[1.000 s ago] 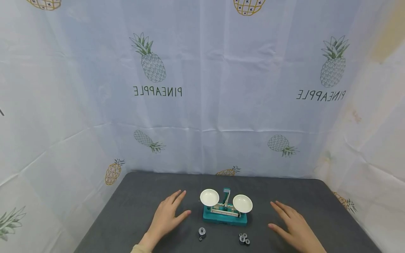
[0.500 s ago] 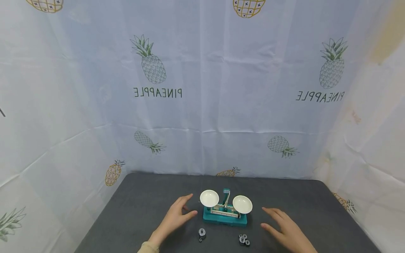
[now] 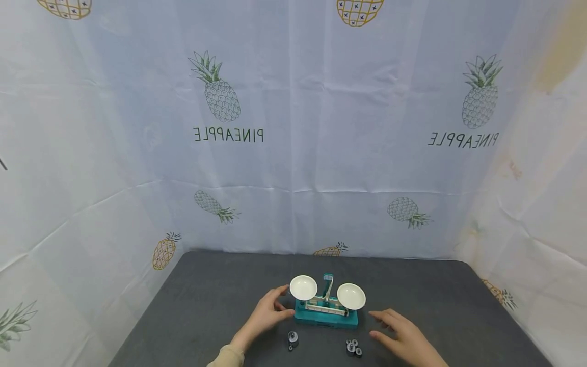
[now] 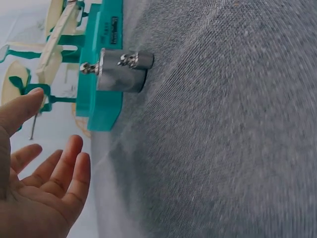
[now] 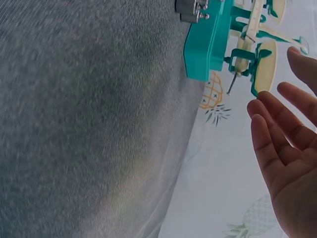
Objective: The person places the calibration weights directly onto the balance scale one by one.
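A small balance scale (image 3: 325,317) with a teal base stands on the dark table. It carries a left white pan (image 3: 303,288) and a right white pan (image 3: 351,296). My left hand (image 3: 266,314) is at the scale's left side, thumb and fingers spread apart, fingertips right by the left pan and base. On the other side my right hand (image 3: 400,335) has relaxed fingers, a short gap from the base. In front of the scale lie metal weights: a large one (image 4: 121,72) with a small one (image 4: 145,60) on the left, and a cluster of several weights (image 3: 352,348) on the right.
The grey-black table (image 3: 220,275) is enclosed behind and at the sides by a pale curtain (image 3: 293,168) printed with pineapples. A thin metal rod (image 4: 33,127) juts from the scale's beam end.
Both hands have moved inward toward the scale, the left rightward and the right leftward, with fingers drawing closer to its sides. Scale and weights stay put.
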`<state>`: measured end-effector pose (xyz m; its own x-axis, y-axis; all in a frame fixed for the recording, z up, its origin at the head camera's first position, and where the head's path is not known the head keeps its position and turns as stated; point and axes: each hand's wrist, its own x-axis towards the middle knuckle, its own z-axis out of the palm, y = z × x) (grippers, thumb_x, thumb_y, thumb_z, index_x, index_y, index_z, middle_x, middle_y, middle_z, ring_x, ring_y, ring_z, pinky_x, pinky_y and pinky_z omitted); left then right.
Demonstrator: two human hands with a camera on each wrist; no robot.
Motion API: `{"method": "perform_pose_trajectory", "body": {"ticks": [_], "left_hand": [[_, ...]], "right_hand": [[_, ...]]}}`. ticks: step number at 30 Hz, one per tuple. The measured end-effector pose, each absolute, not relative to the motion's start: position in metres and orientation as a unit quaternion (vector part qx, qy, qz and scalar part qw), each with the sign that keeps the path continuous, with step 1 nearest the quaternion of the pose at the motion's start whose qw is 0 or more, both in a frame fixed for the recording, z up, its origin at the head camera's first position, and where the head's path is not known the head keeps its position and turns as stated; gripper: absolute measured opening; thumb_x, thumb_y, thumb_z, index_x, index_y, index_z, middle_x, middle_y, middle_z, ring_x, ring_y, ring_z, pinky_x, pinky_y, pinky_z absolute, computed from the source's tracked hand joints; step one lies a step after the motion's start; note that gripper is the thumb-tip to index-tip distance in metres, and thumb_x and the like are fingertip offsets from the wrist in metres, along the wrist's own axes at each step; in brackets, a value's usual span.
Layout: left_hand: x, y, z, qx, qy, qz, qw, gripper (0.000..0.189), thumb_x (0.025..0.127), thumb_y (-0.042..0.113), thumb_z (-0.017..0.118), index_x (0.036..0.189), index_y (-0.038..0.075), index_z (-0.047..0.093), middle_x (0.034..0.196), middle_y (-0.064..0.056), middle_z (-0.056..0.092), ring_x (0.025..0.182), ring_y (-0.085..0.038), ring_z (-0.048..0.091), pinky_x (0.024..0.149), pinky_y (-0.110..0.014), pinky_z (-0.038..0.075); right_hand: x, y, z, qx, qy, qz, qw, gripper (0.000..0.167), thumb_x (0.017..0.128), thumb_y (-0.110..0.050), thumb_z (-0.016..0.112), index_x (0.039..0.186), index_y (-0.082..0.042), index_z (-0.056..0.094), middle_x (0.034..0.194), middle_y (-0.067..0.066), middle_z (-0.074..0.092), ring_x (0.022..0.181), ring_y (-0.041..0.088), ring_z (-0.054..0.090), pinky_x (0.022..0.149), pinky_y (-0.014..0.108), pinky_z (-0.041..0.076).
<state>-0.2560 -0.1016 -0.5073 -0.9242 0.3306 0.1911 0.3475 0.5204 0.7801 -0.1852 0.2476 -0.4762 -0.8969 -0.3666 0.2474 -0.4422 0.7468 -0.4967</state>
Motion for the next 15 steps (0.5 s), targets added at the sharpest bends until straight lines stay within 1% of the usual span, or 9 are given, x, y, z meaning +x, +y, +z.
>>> {"method": "perform_pose_trajectory", "body": {"ticks": [4, 7, 11, 15], "left_hand": [[-0.260, -0.096, -0.514, -0.198, -0.864, -0.462, -0.010, 0.064, 0.078, 0.022, 0.074, 0.130, -0.004, 0.047, 0.118, -0.023, 0.055, 0.071, -0.004, 0.057, 0.062, -0.021, 0.046], [-0.262, -0.092, -0.516, -0.197, -0.861, -0.469, -0.023, 0.062, 0.078, 0.021, 0.073, 0.128, -0.004, 0.048, 0.116, -0.022, 0.055, 0.072, -0.005, 0.055, 0.061, -0.021, 0.046], [-0.263, -0.088, -0.519, -0.193, -0.859, -0.473, -0.030, 0.059, 0.077, 0.021, 0.074, 0.126, -0.004, 0.050, 0.114, -0.019, 0.056, 0.073, -0.005, 0.056, 0.059, -0.021, 0.046], [-0.264, -0.086, -0.522, -0.180, -0.861, -0.475, -0.041, 0.060, 0.076, 0.021, 0.074, 0.124, -0.006, 0.051, 0.111, -0.019, 0.056, 0.072, -0.007, 0.054, 0.056, -0.022, 0.045]], "right_hand": [[-0.187, 0.246, -0.482, 0.258, -0.917, 0.293, 0.085, 0.040, 0.086, -0.035, 0.063, 0.113, -0.006, 0.063, 0.093, 0.000, 0.061, 0.077, 0.000, 0.055, 0.062, 0.022, 0.047], [-0.189, 0.244, -0.485, 0.277, -0.907, 0.307, 0.079, 0.038, 0.086, -0.032, 0.064, 0.111, -0.004, 0.063, 0.089, -0.002, 0.060, 0.077, -0.006, 0.051, 0.061, 0.020, 0.046], [-0.192, 0.241, -0.487, 0.288, -0.896, 0.336, 0.034, 0.036, 0.086, -0.028, 0.064, 0.111, -0.002, 0.062, 0.085, -0.005, 0.058, 0.075, -0.009, 0.048, 0.060, 0.020, 0.045], [-0.193, 0.239, -0.489, 0.281, -0.888, 0.363, -0.021, 0.033, 0.086, -0.029, 0.064, 0.105, -0.002, 0.063, 0.086, -0.002, 0.061, 0.073, -0.009, 0.049, 0.060, 0.020, 0.046]]}}
